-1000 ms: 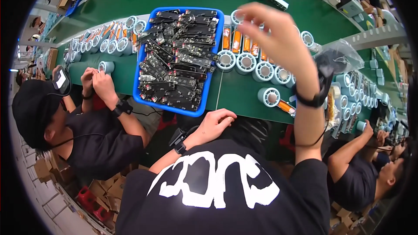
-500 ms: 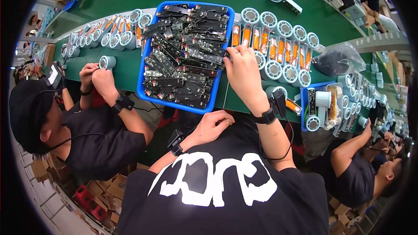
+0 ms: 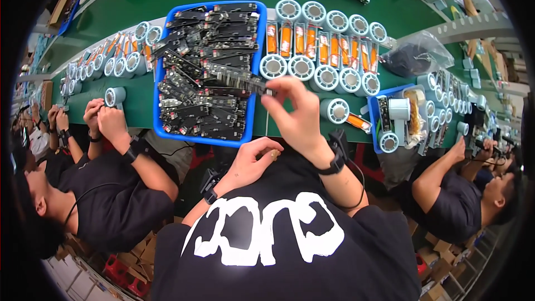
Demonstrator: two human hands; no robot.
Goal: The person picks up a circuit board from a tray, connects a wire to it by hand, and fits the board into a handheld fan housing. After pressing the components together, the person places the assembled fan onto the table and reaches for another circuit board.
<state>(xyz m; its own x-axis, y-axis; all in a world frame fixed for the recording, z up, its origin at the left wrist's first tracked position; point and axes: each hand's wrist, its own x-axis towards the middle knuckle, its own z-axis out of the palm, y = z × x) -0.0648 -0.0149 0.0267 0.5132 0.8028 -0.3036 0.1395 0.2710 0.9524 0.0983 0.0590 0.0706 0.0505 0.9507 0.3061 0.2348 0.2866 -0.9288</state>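
Thumb and fingers of my right hand (image 3: pixel 298 120) pinch the near end of a long black circuit board (image 3: pixel 239 77). The board slants over the right side of a blue plastic bin (image 3: pixel 256 111) heaped with similar black boards (image 3: pixel 209 103). Lower down, in front of the bin, my left hand (image 3: pixel 249 161) is held near the table edge with its fingers curled together. A small yellowish spot shows at its fingertips; what it is cannot be made out.
Right of the bin stand rows of light-blue round-headed housings (image 3: pixel 301 68) with orange cells. One housing (image 3: pixel 337 111) lies nearer me. A smaller blue tray (image 3: pixel 374 128) holds parts, beside a clear bag (image 3: pixel 421 53). People work at left and right; the left one's hands hold a housing (image 3: pixel 115 96).
My right hand has drawn back toward me, and the circuit board now slants up from the pile in its pinch. My left hand stays low. The whole view has shifted somewhat.
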